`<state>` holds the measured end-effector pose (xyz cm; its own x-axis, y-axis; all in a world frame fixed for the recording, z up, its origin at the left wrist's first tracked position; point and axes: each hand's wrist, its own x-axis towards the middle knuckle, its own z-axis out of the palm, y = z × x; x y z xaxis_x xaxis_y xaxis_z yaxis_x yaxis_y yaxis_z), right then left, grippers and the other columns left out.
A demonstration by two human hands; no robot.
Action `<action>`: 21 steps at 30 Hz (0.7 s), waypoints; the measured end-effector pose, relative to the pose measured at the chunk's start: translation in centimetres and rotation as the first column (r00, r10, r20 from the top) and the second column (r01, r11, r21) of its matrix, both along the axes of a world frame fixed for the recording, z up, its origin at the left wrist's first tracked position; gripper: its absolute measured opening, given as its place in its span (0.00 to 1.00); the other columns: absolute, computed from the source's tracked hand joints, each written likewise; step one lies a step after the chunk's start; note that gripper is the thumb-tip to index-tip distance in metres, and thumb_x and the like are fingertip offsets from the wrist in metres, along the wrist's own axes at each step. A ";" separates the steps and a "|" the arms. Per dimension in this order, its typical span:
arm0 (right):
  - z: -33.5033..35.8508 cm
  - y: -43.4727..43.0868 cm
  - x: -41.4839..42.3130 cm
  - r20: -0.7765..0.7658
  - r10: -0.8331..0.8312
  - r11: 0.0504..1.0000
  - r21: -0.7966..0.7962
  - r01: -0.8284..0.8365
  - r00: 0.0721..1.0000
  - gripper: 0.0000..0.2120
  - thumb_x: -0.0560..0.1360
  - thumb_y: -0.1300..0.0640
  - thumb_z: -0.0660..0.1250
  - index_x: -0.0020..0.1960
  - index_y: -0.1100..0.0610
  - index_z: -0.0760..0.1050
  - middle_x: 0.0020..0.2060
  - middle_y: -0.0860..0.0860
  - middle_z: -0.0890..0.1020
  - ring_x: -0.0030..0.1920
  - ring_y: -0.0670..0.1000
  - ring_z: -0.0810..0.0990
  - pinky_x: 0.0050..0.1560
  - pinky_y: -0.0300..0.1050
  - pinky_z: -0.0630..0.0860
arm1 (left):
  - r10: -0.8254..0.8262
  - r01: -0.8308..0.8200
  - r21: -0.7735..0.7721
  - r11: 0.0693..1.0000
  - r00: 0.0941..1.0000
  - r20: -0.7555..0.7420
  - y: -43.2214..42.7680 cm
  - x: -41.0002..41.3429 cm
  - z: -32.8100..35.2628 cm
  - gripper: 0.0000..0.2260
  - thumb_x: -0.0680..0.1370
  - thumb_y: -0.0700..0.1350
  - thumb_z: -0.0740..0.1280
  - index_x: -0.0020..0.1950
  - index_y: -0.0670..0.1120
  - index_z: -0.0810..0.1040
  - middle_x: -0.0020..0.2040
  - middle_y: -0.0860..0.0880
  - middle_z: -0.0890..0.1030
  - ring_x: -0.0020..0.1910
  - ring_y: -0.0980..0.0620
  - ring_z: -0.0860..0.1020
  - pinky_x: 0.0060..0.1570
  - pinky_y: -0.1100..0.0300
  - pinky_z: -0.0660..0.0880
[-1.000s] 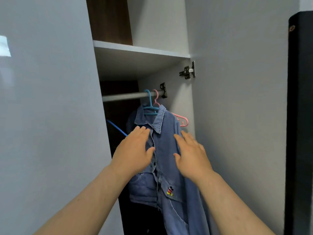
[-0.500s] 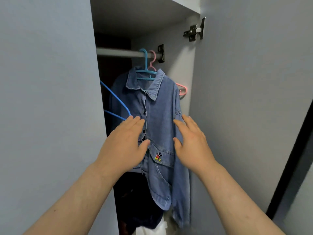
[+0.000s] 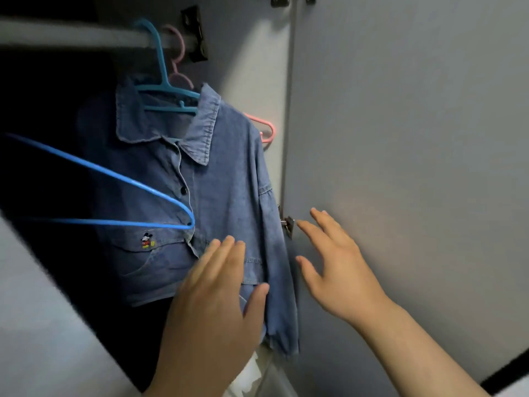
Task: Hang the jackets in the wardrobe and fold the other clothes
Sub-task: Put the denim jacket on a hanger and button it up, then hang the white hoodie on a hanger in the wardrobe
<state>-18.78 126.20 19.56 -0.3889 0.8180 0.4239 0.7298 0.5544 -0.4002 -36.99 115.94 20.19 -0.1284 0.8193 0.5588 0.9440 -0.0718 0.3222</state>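
Blue denim collared jacket point(image 3: 223, 181) hangs on a teal plastic hanger point(image 3: 169, 90) from the grey wardrobe rail point(image 3: 71, 34). A small embroidered cartoon-mouse emblem point(image 3: 148, 241) marks its pocket. Left hand point(image 3: 211, 305), fingers straight, lies flat before the lower front. Right hand point(image 3: 337, 270), fingers spread, holds nothing beside the sleeve.

Single view here, head-worn, facing forward into the open wardrobe point(image 3: 246, 67) from right up close. The round grey metal rail point(image 3: 71, 34) skims the top-left edge, blurred. The blue denim collared jacket point(image 3: 226, 181) fills the middle; the flat pale grey wardrobe door point(image 3: 400, 138) takes the right half. The left hand point(image 3: 214, 310) and right hand point(image 3: 340, 276) show at the bottom edge. Frame seems slightly rolled, or the wide lens bends it.
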 end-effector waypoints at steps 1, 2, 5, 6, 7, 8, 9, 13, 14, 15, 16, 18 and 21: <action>0.8 -0.3 0.0 0.016 -0.010 1.000 -0.018 0.010 1.000 0.28 0.77 0.54 0.66 0.76 0.51 0.65 0.79 0.50 0.58 0.79 0.51 0.52 0.77 0.50 0.56 | 0.003 -0.002 -0.023 1.000 1.000 0.031 0.0 0.2 0.5 0.30 0.73 0.57 0.60 0.67 0.36 0.76 0.67 0.39 0.77 0.68 0.38 0.74 0.66 0.56 0.61; 1.6 -0.7 0.1 0.028 -0.020 0.999 -0.039 0.021 0.999 0.29 0.77 0.53 0.67 0.76 0.51 0.64 0.79 0.50 0.58 0.79 0.51 0.53 0.76 0.48 0.56 | -0.001 0.004 -0.058 0.998 0.999 0.049 0.0 0.3 1.0 0.31 0.73 0.57 0.60 0.67 0.35 0.76 0.67 0.38 0.76 0.68 0.36 0.73 0.67 0.53 0.63; 4.1 -2.4 1.3 0.078 -0.054 0.988 -0.141 0.064 0.996 0.30 0.76 0.52 0.66 0.76 0.51 0.64 0.79 0.51 0.58 0.79 0.51 0.52 0.76 0.46 0.55 | -0.007 0.015 -0.195 0.981 0.999 0.042 -0.1 0.3 3.2 0.31 0.73 0.54 0.62 0.66 0.32 0.75 0.66 0.34 0.76 0.66 0.33 0.74 0.64 0.42 0.72; 5.0 -3.2 1.9 0.094 -0.064 0.980 -0.180 0.080 0.994 0.30 0.76 0.52 0.66 0.77 0.51 0.63 0.79 0.51 0.57 0.79 0.51 0.52 0.76 0.46 0.54 | -0.002 0.009 -0.243 0.970 1.000 0.030 -0.3 0.3 4.2 0.31 0.72 0.53 0.65 0.66 0.32 0.75 0.65 0.33 0.76 0.65 0.33 0.75 0.63 0.40 0.72; 5.9 -4.0 2.5 0.107 -0.078 0.972 -0.212 0.100 0.991 0.30 0.76 0.51 0.66 0.77 0.51 0.63 0.79 0.51 0.57 0.79 0.51 0.53 0.77 0.46 0.54 | -0.003 0.008 -0.291 0.957 1.000 0.017 -0.6 0.2 5.3 0.31 0.71 0.52 0.67 0.66 0.32 0.75 0.65 0.33 0.76 0.65 0.32 0.75 0.62 0.39 0.72; 6.9 -5.0 3.2 0.122 -0.093 0.964 -0.237 0.120 0.988 0.30 0.77 0.51 0.66 0.77 0.51 0.63 0.79 0.51 0.58 0.79 0.51 0.53 0.77 0.46 0.55 | -0.014 0.012 -0.332 0.943 1.000 -0.002 -0.9 0.1 6.3 0.30 0.71 0.50 0.69 0.67 0.33 0.74 0.66 0.33 0.75 0.66 0.33 0.74 0.63 0.40 0.72; 7.9 -6.0 3.7 0.143 -0.101 0.957 -0.257 0.135 0.985 0.30 0.77 0.51 0.66 0.76 0.52 0.64 0.79 0.52 0.58 0.79 0.52 0.53 0.77 0.48 0.56 | -0.032 0.023 -0.368 0.929 0.999 -0.018 -1.4 0.1 7.3 0.30 0.72 0.49 0.70 0.69 0.33 0.73 0.68 0.34 0.74 0.68 0.34 0.72 0.65 0.41 0.70; 11.2 -10.7 5.3 0.185 -0.117 0.936 -0.308 0.171 0.976 0.28 0.76 0.52 0.66 0.75 0.53 0.65 0.78 0.54 0.59 0.79 0.56 0.55 0.74 0.53 0.63 | -0.160 0.125 -0.482 0.867 0.987 -0.032 -4.0 0.4 10.7 0.33 0.74 0.51 0.72 0.73 0.35 0.68 0.72 0.37 0.70 0.73 0.37 0.67 0.69 0.43 0.67; 12.0 -11.9 5.7 0.178 -0.131 0.932 -0.314 0.182 0.975 0.28 0.76 0.52 0.66 0.75 0.53 0.66 0.78 0.54 0.59 0.78 0.56 0.56 0.74 0.54 0.64 | -0.177 0.142 -0.483 0.864 0.984 -0.028 -4.7 0.6 11.5 0.33 0.75 0.53 0.71 0.73 0.36 0.68 0.72 0.37 0.70 0.73 0.38 0.67 0.69 0.44 0.67; 12.8 -13.1 6.0 0.169 -0.147 0.929 -0.313 0.195 0.975 0.27 0.76 0.52 0.66 0.74 0.53 0.66 0.78 0.53 0.60 0.78 0.55 0.57 0.73 0.54 0.64 | -0.186 0.156 -0.480 0.863 0.982 -0.015 -5.2 0.9 12.4 0.33 0.75 0.54 0.70 0.73 0.36 0.68 0.72 0.38 0.71 0.73 0.38 0.67 0.69 0.44 0.67; 13.5 -14.2 6.3 0.159 -0.165 0.929 -0.308 0.208 0.973 0.27 0.76 0.51 0.65 0.74 0.52 0.66 0.78 0.53 0.60 0.78 0.55 0.58 0.73 0.53 0.65 | -0.196 0.174 -0.480 0.860 0.981 0.003 -5.5 1.2 13.2 0.33 0.74 0.53 0.71 0.72 0.36 0.69 0.72 0.38 0.71 0.72 0.38 0.68 0.68 0.44 0.67; 14.9 -16.0 7.0 0.136 -0.211 0.925 -0.293 0.243 0.968 0.27 0.76 0.51 0.64 0.74 0.51 0.66 0.77 0.52 0.61 0.77 0.54 0.59 0.74 0.49 0.63 | -0.251 0.232 -0.464 0.855 0.968 0.021 -5.6 2.1 14.6 0.33 0.72 0.52 0.75 0.70 0.35 0.71 0.69 0.38 0.74 0.71 0.37 0.70 0.67 0.43 0.69; 16.7 -18.2 8.4 0.126 -0.272 0.911 -0.287 0.298 0.954 0.26 0.77 0.51 0.65 0.74 0.51 0.67 0.77 0.50 0.62 0.77 0.51 0.60 0.73 0.37 0.56 | -0.320 0.316 -0.404 0.858 0.945 0.061 -5.9 3.8 16.7 0.31 0.76 0.55 0.69 0.72 0.37 0.69 0.72 0.40 0.72 0.73 0.40 0.68 0.69 0.45 0.67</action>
